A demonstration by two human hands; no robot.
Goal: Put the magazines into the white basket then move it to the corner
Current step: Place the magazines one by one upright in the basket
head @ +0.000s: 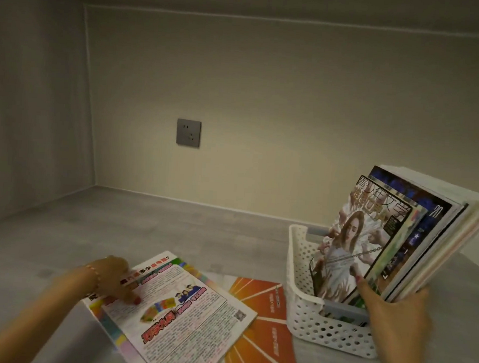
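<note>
left hand (112,274) has its grip on the colourful magazine (174,314), lifting it off the orange magazine (263,328) on the bench (117,230). right hand (393,308) grips the leaning stack (397,241) in the white basket (303,311); let go and it probably tips the light basket over, well short of the corner (95,185).

We note two bare forearms with no sleeves in view. The left hand (112,273) carries a thin beaded bracelet (94,270) at the wrist. Fingernails on the left hand and on the right hand (393,305) are painted red. We see no rings or watch.
</note>
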